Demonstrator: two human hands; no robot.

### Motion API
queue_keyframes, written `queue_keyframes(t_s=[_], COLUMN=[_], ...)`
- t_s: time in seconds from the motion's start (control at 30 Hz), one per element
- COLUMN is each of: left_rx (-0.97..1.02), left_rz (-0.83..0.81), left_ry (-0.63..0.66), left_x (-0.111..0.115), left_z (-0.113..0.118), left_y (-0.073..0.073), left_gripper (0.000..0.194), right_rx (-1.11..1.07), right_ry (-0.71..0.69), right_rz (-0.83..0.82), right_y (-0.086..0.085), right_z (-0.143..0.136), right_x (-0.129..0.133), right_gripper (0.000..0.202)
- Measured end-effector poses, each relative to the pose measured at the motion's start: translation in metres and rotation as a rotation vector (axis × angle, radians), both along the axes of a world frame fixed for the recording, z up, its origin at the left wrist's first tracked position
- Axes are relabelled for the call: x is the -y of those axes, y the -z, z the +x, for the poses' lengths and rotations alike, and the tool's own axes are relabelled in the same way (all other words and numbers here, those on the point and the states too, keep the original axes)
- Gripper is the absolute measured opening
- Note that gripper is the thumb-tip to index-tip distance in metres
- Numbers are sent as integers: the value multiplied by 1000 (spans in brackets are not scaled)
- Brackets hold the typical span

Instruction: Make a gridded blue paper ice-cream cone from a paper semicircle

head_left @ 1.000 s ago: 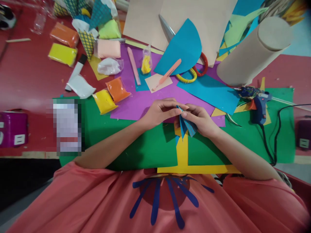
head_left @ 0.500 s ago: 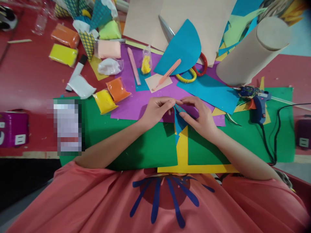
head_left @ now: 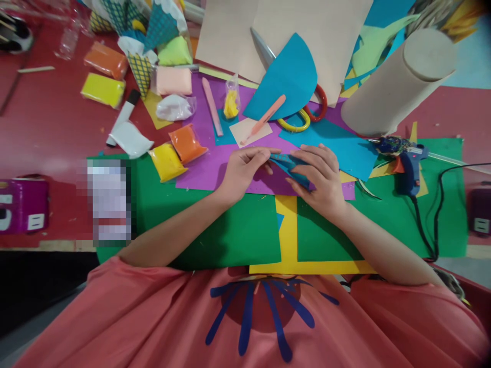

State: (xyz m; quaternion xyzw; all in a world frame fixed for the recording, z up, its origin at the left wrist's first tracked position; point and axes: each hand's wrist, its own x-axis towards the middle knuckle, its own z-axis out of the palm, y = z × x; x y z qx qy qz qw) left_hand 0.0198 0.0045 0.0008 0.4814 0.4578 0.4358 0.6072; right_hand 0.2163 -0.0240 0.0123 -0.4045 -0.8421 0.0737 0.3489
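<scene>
Between my two hands is a blue paper piece [head_left: 288,162], folded or rolled, with a pattern of lines on part of it. Thumb and fingers of my left hand [head_left: 245,171] pinch its left end. My right hand [head_left: 324,181] grips the other end, thumb below and fingers above, hiding much of it. Both hands are over a purple sheet [head_left: 203,171] that lies on green sheets [head_left: 207,225]. Just beyond are a peach marker [head_left: 268,115], a half-round blue sheet [head_left: 291,76] and scissors [head_left: 295,122] partly under that sheet.
At right stand a large cardboard tube [head_left: 391,87] and a blue glue gun [head_left: 410,168] with its cord. Several clay packets [head_left: 187,143] lie at left, near a white marker [head_left: 123,117] and patterned paper cones [head_left: 140,71]. A blurred-out rectangle [head_left: 109,199] is at far left.
The blue paper has turned from hanging down toward me to lying more sideways between my hands. My right hand has spread over it, and my left has shifted slightly up and left.
</scene>
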Motion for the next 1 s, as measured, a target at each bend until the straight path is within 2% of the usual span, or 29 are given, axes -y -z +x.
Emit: queue_keyframes(t_s=[0.17, 0.43, 0.7, 0.83, 1.0], left_rx=[4, -20, -13, -61, -82], left_rz=[26, 53, 163, 225, 222], left_ry=[28, 117, 247, 235, 212], left_x=[-1, -2, 2, 3, 4], left_z=[-2, -3, -2, -1, -1], left_y=[2, -5, -8, -7, -6], left_gripper=[26, 22, 32, 32, 32], right_rx=[-131, -332, -419, -457, -464], right_ry=[8, 16, 101, 91, 82], right_rz=[-104, -288, -362, -378, -415], right_y=[-1, -2, -1, 1, 1], right_z=[9, 10, 10, 11, 11], right_x=[-9, -16, -17, -18, -17], right_gripper=[6, 9, 15, 12, 15])
